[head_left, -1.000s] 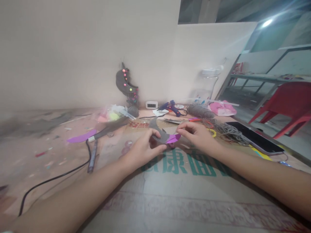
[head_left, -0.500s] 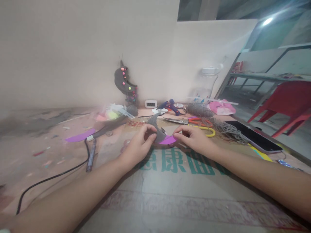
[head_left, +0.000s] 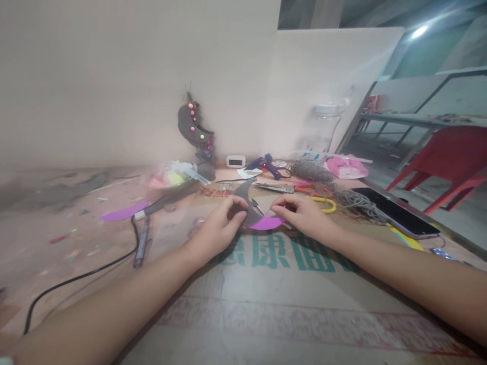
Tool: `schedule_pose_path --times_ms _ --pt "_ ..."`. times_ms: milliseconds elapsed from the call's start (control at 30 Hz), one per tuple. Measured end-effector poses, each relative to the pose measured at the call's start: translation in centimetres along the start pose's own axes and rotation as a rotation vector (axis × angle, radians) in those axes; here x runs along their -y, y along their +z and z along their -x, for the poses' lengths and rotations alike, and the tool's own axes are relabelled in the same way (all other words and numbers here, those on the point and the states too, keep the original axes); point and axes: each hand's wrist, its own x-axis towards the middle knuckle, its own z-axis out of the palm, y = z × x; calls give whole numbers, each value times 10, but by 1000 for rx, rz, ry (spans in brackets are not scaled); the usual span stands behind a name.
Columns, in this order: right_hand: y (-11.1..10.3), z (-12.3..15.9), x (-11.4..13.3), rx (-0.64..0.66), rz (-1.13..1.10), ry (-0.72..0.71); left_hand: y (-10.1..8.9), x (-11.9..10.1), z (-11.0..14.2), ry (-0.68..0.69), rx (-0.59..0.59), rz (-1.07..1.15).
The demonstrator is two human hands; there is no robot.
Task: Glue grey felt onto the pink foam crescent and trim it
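Note:
A crescent (head_left: pixel 247 207), grey over its upper part and bare purple at its lower right end, is held above the cardboard. My left hand (head_left: pixel 224 223) pinches its outer left edge between thumb and fingers. At the purple end, my right hand (head_left: pixel 304 215) has thumb and fingertips pressed together. Something thin and pale shows at those fingertips, too blurred to name. Whether the right fingers touch the purple part I cannot tell. Just beyond lie scissors (head_left: pixel 325 204) with orange and yellow handles, and a blue glue gun (head_left: pixel 268 165).
A finished-looking grey crescent with pompoms (head_left: pixel 190 126) leans on the wall. Grey yarn (head_left: pixel 359 205), a phone (head_left: pixel 395 213) and a clear bottle (head_left: pixel 323 129) are at right. A marker (head_left: pixel 142 243), black cable (head_left: pixel 83 274) and purple piece (head_left: pixel 124 210) lie left. Printed cardboard (head_left: pixel 266 304) covers the front.
My right fingertips have moved slightly up and right, off the purple end, and more of the purple shows. My left hand keeps its pinch on the crescent.

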Motion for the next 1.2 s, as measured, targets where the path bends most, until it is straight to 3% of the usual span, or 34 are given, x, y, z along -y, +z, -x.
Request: schedule_pose_path --times_ms 367,500,600,700,833,1200 --pt "0 -3 -4 -29 84 -40 0 1 0 -38 59 76" --pt "-5 -11 -16 -186 67 -195 -1 6 -7 -104 -63 164" --pt "-7 -12 -19 -308 -15 -153 -5 5 -13 -188 -199 201" --pt "-5 -6 -10 -150 -115 -46 -9 0 -16 -217 -291 211" --pt "4 3 7 124 -224 69 -8 -5 -14 -193 -261 192" --pt "12 9 17 136 -313 169 -3 -13 -3 -64 -23 -128"
